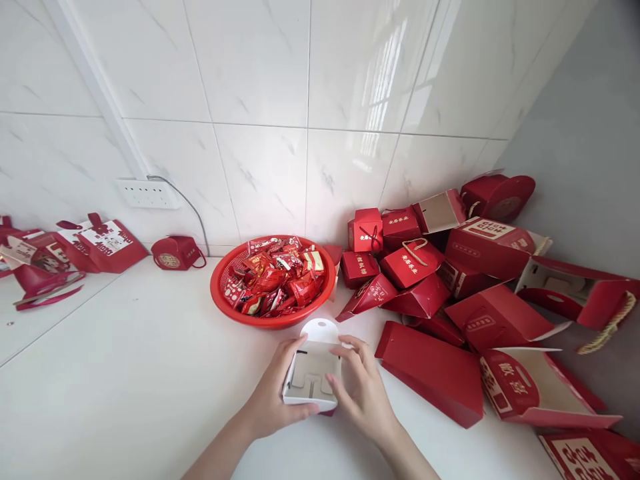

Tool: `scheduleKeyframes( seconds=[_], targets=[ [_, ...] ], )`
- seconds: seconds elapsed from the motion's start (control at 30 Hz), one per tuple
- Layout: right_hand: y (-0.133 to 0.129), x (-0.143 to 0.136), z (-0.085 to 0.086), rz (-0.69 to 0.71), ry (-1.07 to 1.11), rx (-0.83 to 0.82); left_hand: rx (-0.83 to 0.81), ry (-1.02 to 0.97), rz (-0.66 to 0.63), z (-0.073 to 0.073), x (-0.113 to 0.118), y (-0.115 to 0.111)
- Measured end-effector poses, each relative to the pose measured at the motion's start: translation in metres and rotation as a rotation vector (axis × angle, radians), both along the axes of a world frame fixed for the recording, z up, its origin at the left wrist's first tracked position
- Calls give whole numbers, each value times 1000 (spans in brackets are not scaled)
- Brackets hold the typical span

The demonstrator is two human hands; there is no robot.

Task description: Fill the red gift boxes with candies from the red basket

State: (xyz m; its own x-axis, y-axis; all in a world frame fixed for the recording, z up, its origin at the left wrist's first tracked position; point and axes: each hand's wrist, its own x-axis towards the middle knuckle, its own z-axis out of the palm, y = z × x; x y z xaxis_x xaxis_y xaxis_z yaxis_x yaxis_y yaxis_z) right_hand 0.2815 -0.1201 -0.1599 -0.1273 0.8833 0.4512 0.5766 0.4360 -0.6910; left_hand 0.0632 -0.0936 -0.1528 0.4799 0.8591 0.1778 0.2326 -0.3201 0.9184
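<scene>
Two bare hands work at a white tabletop [125,353], with one white-lined box [309,390] between them, just on the near side of a red basket [218,300]. The left hand [280,393] grips the box, fingertips at the left rim, thumb along the near side. The right hand [367,397] holds its fingers bent and parted over the right side; how firmly they touch, one cannot tell.

Open tabletop stretches left of the hands, crossed by a seam at far left. Room is tighter to the right, where a long red box [430,373] lies just beside the right hand. The back edge meets a tiled wall [265,180].

The box is open-topped, white inside, with one rounded, holed flap [317,331] raised at the far side and red showing beneath.

Counted: one basket of wrapped sweets [267,280], too heaped to number; one hexagonal box [175,253] by the wall; over a dozen overlapping red boxes [413,263] at right.
</scene>
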Motion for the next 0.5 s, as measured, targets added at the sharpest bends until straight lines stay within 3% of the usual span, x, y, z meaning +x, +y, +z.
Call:
scheduleKeyframes(
  seconds=[0.07, 0.17, 0.33, 0.5],
  targets=[
    [-2, 1, 0, 106, -93, 22, 73, 62, -4, 1, 0, -2],
    [-1, 0, -7, 229, -92, -82, 52, -24, -56, -4, 4, -4],
    [4, -8, -22, 234, 117, -145, -168, -276, -160, -18, 11, -2],
    [11, -12, -27, 190, 177, -148, -215, -305, -147, -27, 13, 4]
  ],
)
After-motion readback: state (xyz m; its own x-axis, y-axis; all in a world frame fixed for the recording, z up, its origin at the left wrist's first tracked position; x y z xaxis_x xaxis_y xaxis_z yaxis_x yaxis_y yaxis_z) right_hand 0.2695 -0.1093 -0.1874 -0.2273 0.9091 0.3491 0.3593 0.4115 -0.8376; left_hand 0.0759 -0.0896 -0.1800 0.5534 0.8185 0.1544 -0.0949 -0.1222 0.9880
